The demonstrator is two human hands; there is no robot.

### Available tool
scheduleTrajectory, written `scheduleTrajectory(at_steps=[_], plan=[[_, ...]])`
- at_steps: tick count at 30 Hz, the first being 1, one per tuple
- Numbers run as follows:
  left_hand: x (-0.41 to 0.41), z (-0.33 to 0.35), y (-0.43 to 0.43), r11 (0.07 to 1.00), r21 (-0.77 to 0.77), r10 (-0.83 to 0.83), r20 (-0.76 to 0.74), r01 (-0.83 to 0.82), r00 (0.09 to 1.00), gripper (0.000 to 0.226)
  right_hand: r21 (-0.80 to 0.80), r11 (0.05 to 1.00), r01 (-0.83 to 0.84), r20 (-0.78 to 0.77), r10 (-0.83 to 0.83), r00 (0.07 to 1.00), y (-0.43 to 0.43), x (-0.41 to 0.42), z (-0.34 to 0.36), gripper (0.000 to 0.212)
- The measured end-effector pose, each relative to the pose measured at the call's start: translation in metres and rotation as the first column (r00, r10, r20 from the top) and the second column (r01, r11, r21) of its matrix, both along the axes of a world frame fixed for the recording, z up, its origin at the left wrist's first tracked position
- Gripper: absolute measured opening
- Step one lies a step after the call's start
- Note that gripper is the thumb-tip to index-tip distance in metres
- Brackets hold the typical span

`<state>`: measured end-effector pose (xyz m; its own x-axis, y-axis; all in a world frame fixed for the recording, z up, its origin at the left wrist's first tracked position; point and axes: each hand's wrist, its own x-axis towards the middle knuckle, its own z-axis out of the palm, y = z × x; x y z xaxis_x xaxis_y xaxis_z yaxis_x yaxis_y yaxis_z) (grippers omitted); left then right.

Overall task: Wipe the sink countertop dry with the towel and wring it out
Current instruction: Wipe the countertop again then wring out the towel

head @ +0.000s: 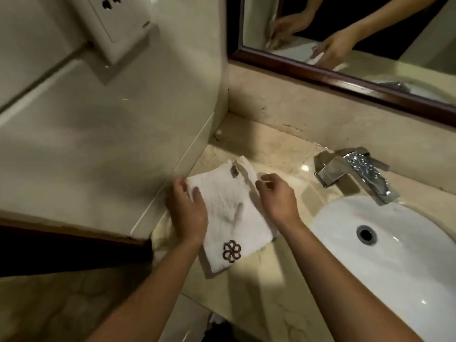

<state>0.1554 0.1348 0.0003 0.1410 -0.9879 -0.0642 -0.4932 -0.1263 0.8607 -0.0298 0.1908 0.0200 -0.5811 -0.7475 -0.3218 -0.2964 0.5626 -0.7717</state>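
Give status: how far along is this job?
Done: nothing I can confirm; the countertop is glossy, wet or dry is unclear. In hand: the towel lies folded beside the sink, left hand gripping its left edge, right hand at its right edge. Left: apparently wiping, then wringing; towel is untwisted.

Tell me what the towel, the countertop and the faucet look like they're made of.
Towel: white terry-like cloth; soft creases, nubby surface, dark stitched emblem.
Countertop: polished beige stone, probably marble; faint veining and a glossy light glint.
Faucet: shiny metal, likely chrome-plated; flat faces give mirror-like reflections.
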Motion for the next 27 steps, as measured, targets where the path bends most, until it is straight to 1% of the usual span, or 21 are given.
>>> scheduleTrajectory(at_steps=[1,2,3,4,5,6,7,8,11,13,15,17,18,20,22,23,27], plan=[[-0.005,-0.01,0.013,0.986,-0.037,-0.155,0.173,0.164,0.973,0.037,-0.012,0.992,-0.125,-0.217,0.12,0.969,0.008,0.004,-0.014,0.037],[-0.01,-0.023,0.026,0.945,-0.028,-0.298,0.344,0.327,0.891,0.041,0.003,0.969,-0.249,-0.381,0.231,0.895,0.015,0.009,-0.03,0.041],[-0.014,-0.034,0.037,0.897,0.02,-0.396,0.476,0.441,0.785,0.048,0.048,0.932,-0.358,-0.487,0.335,0.806,0.021,0.013,-0.046,0.045],[-0.015,-0.044,0.046,0.865,0.081,-0.449,0.564,0.495,0.693,0.056,0.11,0.883,-0.456,-0.544,0.438,0.716,0.027,0.019,-0.056,0.049],[-0.014,-0.053,0.05,0.851,0.131,-0.468,0.625,0.508,0.624,0.062,0.182,0.828,-0.531,-0.566,0.53,0.632,0.03,0.021,-0.068,0.053],[-0.011,-0.06,0.051,0.845,0.166,-0.473,0.676,0.509,0.565,0.065,0.236,0.786,-0.572,-0.573,0.588,0.571,0.034,0.024,-0.075,0.055],[-0.009,-0.065,0.049,0.834,0.183,-0.476,0.715,0.52,0.512,0.066,0.264,0.772,-0.578,-0.574,0.608,0.549,0.036,0.023,-0.081,0.056],[-0.008,-0.067,0.047,0.821,0.183,-0.479,0.736,0.54,0.479,0.067,0.277,0.781,-0.559,-0.581,0.6,0.551,0.037,0.024,-0.084,0.057],[-0.01,-0.063,0.036,0.757,0.18,-0.53,0.731,0.628,0.43,0.066,0.295,0.845,-0.446,-0.598,0.527,0.603,0.044,0.032,-0.085,0.058],[-0.016,-0.066,0.012,0.669,0.198,-0.588,0.73,0.716,0.348,0.065,0.296,0.886,-0.356,-0.613,0.462,0.641,0.038,0.034,-0.088,0.06],[-0.03,-0.068,-0.026,0.566,0.188,-0.642,0.712,0.803,0.285,0.064,0.292,0.917,-0.273,-0.619,0.399,0.676,0.019,0.028,-0.089,0.062],[-0.048,-0.072,-0.07,0.488,0.159,-0.646,0.727,0.858,0.233,0.062,0.26,0.934,-0.245,-0.633,0.357,0.687,-0.013,0.013,-0.087,0.063],[-0.058,-0.074,-0.094,0.463,0.153,-0.651,0.727,0.873,0.217,0.061,0.243,0.935,-0.258,-0.625,0.354,0.696,-0.033,0.004,-0.087,0.063],[-0.077,-0.075,-0.137,0.456,0.157,-0.645,0.736,0.876,0.204,0.061,0.204,0.933,-0.295,-0.617,0.357,0.701,-0.07,-0.012,-0.087,0.061],[-0.092,-0.078,-0.169,0.468,0.144,-0.608,0.768,0.872,0.199,0.062,0.168,0.945,-0.282,-0.616,0.323,0.718,-0.102,-0.027,-0.09,0.061],[-0.099,-0.079,-0.182,0.459,0.137,-0.612,0.764,0.878,0.201,0.063,0.163,0.949,-0.27,-0.596,0.313,0.739,-0.115,-0.032,-0.091,0.062],[-0.109,-0.085,-0.195,0.446,0.078,-0.582,0.782,0.892,0.223,0.066,0.196,0.953,-0.231,-0.567,0.302,0.766,-0.13,-0.036,-0.095,0.064]])
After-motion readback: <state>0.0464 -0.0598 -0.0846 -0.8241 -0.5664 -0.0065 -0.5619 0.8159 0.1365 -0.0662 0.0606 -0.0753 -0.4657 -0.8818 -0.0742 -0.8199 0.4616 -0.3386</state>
